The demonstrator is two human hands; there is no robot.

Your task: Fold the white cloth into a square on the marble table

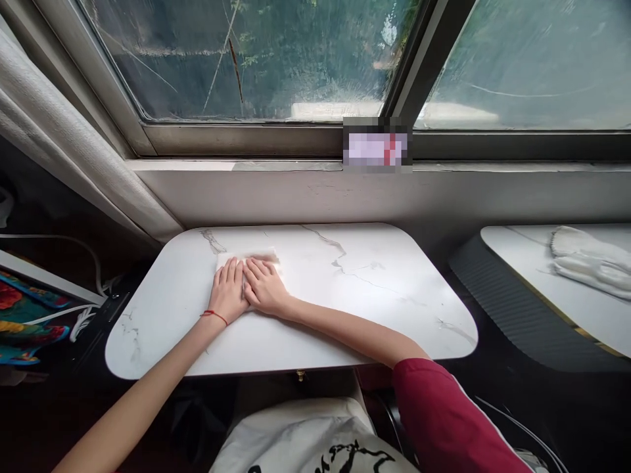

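Observation:
A white cloth [246, 257] lies flat on the left part of a white marble-look table [374, 295]. My left hand [228, 292] rests palm down on it with fingers stretched out and a red string round the wrist. My right hand [263, 286] lies flat beside it, fingers extended, overlapping the left hand's edge and pressing on the same cloth. Most of the cloth is hidden under both hands.
A window and sill [315, 141] run behind the table, with a curtain [64, 138] at left. White cables [73, 309] and colourful fabric [24, 315] sit at left. A second tabletop at right carries white gloves [586, 259]. A white bag [305, 440] is below.

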